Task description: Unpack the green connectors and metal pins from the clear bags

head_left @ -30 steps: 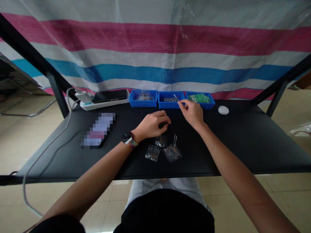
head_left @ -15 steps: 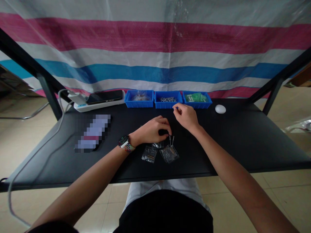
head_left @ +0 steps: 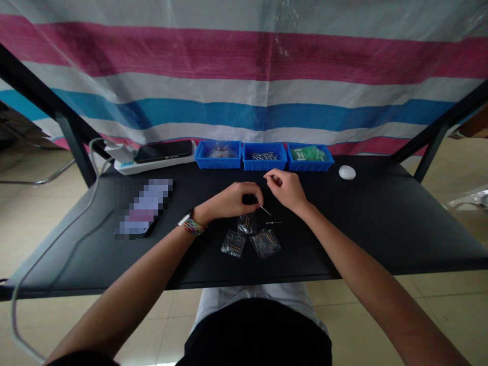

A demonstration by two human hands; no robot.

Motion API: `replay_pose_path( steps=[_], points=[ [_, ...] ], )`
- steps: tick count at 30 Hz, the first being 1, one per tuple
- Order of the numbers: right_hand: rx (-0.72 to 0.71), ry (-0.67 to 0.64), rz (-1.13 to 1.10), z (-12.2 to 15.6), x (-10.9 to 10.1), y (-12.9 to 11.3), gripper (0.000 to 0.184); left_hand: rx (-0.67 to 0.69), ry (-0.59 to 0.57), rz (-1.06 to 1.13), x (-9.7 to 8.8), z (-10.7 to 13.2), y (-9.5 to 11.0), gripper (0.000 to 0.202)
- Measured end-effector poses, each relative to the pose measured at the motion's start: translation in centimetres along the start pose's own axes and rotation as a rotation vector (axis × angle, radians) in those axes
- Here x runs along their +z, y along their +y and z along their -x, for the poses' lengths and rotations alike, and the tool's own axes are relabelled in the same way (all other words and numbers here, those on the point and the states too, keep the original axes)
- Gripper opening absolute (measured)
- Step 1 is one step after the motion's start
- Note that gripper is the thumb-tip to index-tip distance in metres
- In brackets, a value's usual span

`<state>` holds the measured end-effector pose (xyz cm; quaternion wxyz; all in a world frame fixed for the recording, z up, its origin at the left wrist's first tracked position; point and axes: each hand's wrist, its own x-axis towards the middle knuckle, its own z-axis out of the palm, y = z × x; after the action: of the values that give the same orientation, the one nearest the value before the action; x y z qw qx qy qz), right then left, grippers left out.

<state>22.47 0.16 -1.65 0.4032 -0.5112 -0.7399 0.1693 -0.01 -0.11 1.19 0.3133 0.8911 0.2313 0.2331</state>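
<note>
My left hand (head_left: 244,199) pinches a thin silver rivet (head_left: 266,210) between thumb and forefinger, its free end slanting down to the right. A second silver rivet (head_left: 273,222) lies flat on the black table just beyond it. Beside it on the right, my right hand (head_left: 284,187) has its fingers pressed together; what they hold, if anything, is too small to make out. Below the hands lie small clear plastic bags with gold-coloured pins: one bag (head_left: 247,223) close under my left hand, one bag (head_left: 233,244) lower left, and another bag (head_left: 266,243) lower right.
Along the back stand a blue bin (head_left: 218,163) with clear bags, a blue bin (head_left: 265,165) of silver rivets, and a blue bin (head_left: 310,166) with a green-and-white packet. A power strip (head_left: 160,163), phones at left, a white cable (head_left: 41,246) and a white oval object (head_left: 346,173) surround them.
My right hand has drawn back from the middle bin, slightly left and toward me. One rivet that stood by my left fingertips now lies flat; the pinched one has tilted.
</note>
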Motion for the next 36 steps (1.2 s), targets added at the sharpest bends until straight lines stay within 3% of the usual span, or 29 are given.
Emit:
replay_pose_path(
  steps=[6, 15, 22, 31, 36],
  points=[
    [0.126, -0.09, -0.462, 0.2, 0.3, -0.6, 0.013, -0.119, 0.258, 0.092, -0.1, -0.1, -1.5, 0.008],
    [0.156, -0.225, -0.585, 0.4, 1.2, -0.8, 0.019, -0.122, 0.441, 0.106, 0.6, -0.3, -1.5, 0.011],
    [0.208, -0.182, -0.773, 0.3, 1.6, -1.2, 0.04, -0.145, 0.444, 0.218, 1.3, -0.4, -1.7, 0.013],
    [0.206, -0.08, -0.8, 0.1, 0.9, -1.7, 0.037, -0.257, 0.389, 0.223, 0.5, -0.2, -1.5, 0.035],
    [0.257, -0.097, -0.834, 0.1, 0.8, -1.6, 0.035, -0.234, 0.456, 0.316, 0.5, -0.4, -1.4, 0.027]
  ],
)
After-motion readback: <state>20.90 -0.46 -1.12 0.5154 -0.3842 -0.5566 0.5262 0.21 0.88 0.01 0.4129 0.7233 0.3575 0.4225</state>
